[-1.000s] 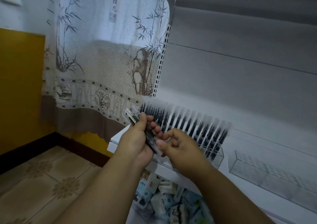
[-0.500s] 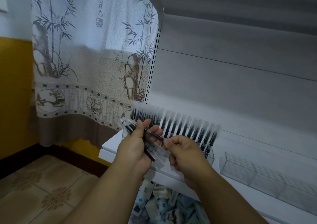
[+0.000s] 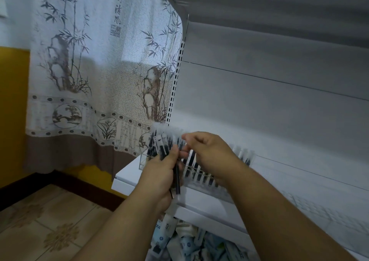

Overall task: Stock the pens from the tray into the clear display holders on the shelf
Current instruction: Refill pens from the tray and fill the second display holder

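Clear plastic sleeves wrap the pens [image 3: 162, 150] that the left hand [image 3: 159, 174] grips as a small upright bundle at the centre of the frame, fingers curled round the dark barrels. The right hand [image 3: 209, 152] sits just right of it with fingers bent, thumb and forefinger pinched close near the bundle's top; whether it has a single pen between them I cannot tell, since motion blur smears the fingertips.

Behind both hands, the nearest clear display holder [image 3: 197, 172] stands on the white shelf [image 3: 199, 204] and already carries a long row of sleeved pens, running from centre toward the right. That holder looks largely filled. Farther toward the lower right of the frame a second holder [image 3: 311, 206] shows only its gridded slots, with no pens seen in it.

So the stocking seems partway through: one holder mostly done, the handful in the left hand yet to be slotted, and the second holder apparently waiting. At the bottom centre, under the shelf edge, lies a heap of pale blue and white packets [image 3: 179, 240]; the tray itself is not plainly visible.
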`<state>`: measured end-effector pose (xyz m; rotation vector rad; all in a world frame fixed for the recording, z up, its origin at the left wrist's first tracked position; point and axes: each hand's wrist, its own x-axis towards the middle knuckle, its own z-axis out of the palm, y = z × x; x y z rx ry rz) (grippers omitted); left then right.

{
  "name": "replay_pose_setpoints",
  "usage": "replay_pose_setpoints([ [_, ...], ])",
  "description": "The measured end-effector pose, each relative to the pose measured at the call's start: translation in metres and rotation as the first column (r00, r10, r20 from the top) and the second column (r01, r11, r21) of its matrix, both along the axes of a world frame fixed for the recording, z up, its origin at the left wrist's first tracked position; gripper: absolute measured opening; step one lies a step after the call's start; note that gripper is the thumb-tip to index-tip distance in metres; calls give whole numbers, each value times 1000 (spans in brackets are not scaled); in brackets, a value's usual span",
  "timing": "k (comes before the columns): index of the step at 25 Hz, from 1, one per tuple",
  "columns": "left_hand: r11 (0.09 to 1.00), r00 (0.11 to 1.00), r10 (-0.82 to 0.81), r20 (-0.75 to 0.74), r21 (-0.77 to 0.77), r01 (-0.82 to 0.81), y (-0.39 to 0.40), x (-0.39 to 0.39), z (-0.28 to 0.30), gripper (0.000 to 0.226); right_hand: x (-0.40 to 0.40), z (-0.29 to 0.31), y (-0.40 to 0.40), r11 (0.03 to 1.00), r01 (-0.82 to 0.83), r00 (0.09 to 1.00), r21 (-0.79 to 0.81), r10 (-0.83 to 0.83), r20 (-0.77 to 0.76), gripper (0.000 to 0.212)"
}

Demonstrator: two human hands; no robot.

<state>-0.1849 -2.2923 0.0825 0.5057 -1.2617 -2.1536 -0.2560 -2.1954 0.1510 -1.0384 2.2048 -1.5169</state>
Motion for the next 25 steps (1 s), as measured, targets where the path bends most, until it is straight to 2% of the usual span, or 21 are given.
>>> replay_pose_setpoints([
  [3, 983, 983, -172, -68, 55, 176, 5, 5, 3, 35, -1, 8, -10, 991, -112, 981, -73, 122, 151, 18],
  [5, 983, 985, -169, -46, 59, 171, 3, 7, 2, 39, -3, 3, -10, 989, -63, 988, -132, 80, 129, 21],
  [7, 992, 998, -62, 10, 110, 61, -3, 8, -4, 38, -11, 2, -9, 961, 131, 991, -243, -128, 27, 23],
  [8, 989, 999, -22, 27, 144, 17, -7, 8, -7, 37, -16, 4, -7, 917, 233, 966, -323, -257, -32, 23],
  [10, 979, 999, 3, 37, 205, -10, -11, 8, -12, 35, -25, 4, -5, 836, 311, 897, -452, -415, -151, 23],
  [11, 972, 999, -4, 34, 235, -4, -11, 8, -14, 34, -26, 2, -5, 830, 305, 871, -467, -442, -216, 22],
  [15, 943, 997, -80, -11, 324, 80, -10, 8, -13, 29, -27, -15, -15, 895, 252, 828, -369, -397, -395, 21],
  [19, 951, 993, -121, -13, 284, 120, -8, 9, -13, 31, -28, -19, -20, 928, 216, 831, -304, -338, -442, 18],
  [25, 952, 986, -169, -16, 256, 167, -7, 13, -13, 38, -24, -10, -23, 965, 246, 746, -90, -247, -618, 16],
])
